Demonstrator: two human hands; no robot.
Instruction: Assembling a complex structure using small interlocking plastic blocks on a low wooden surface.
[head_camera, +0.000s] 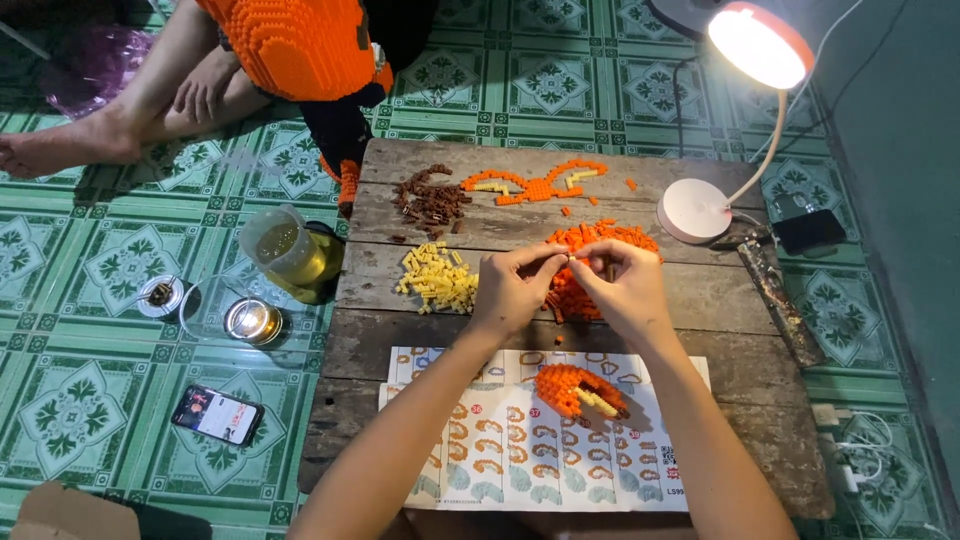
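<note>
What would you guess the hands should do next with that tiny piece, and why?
Probably press it together: the left hand and right hand pinch a small brick between fingertips above the orange pile, while the half-built orange model waits on the instruction sheet.

Lit desk lamp (757, 45), phone (217, 414) — perhaps a drink jug (285, 246).

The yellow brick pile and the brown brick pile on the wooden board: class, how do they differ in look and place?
The yellow brick pile is pale and bright; the brown brick pile is dark. The yellow one lies nearer the person, just beside the left hand; the brown one lies farther up the wooden board, next to the flat orange assembly. Both are loose heaps of tiny bricks.
</note>
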